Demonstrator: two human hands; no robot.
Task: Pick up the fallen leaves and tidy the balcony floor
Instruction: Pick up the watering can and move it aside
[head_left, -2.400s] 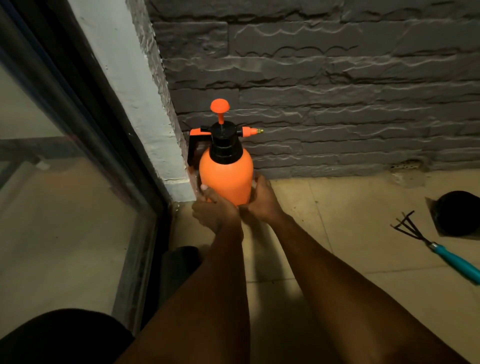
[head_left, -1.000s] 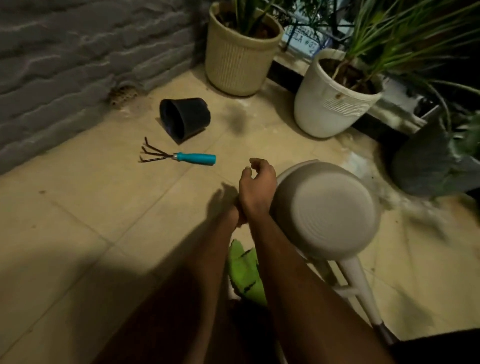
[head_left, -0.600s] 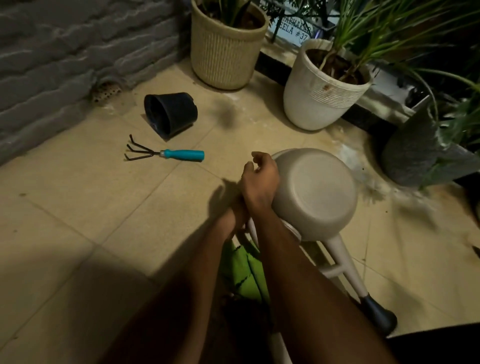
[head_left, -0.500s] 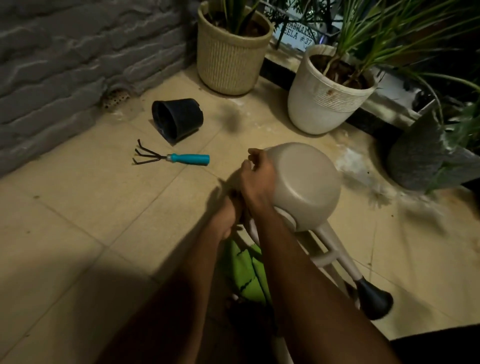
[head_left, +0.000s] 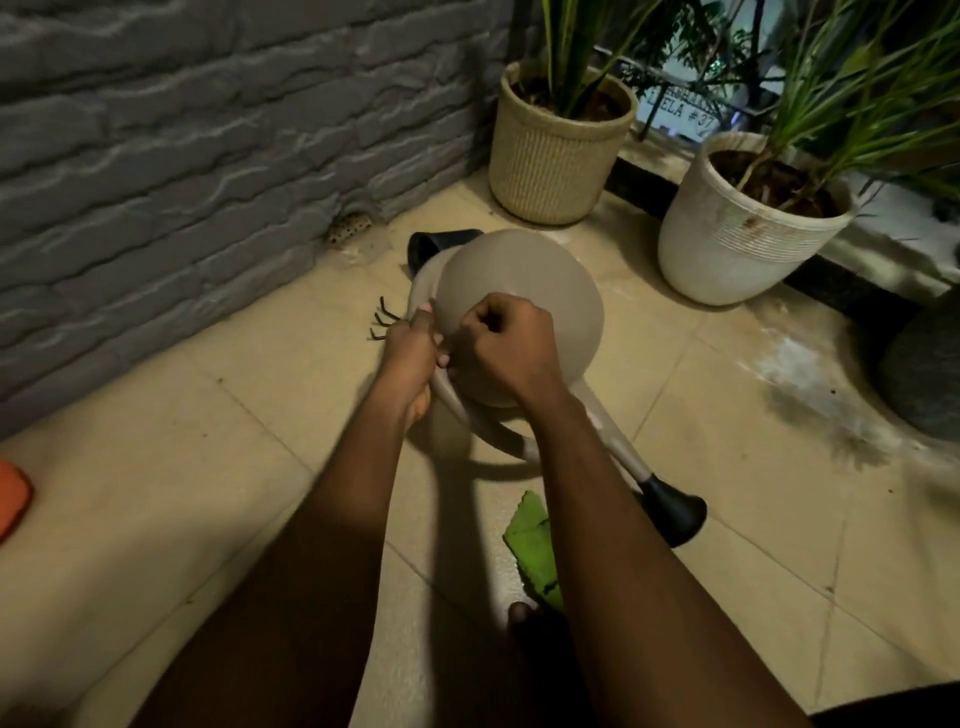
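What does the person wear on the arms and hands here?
Nothing that shows. The left arm and right arm are bare up to the picture's edge, no sleeve in view. The left hand and right hand have no gloves, and I see no watch, bracelet or ring, though dim light could hide a thin one.

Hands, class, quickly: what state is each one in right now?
Left hand: grips the watering can by its handle.
Right hand: fingers curled against the can; a grip cannot be told.
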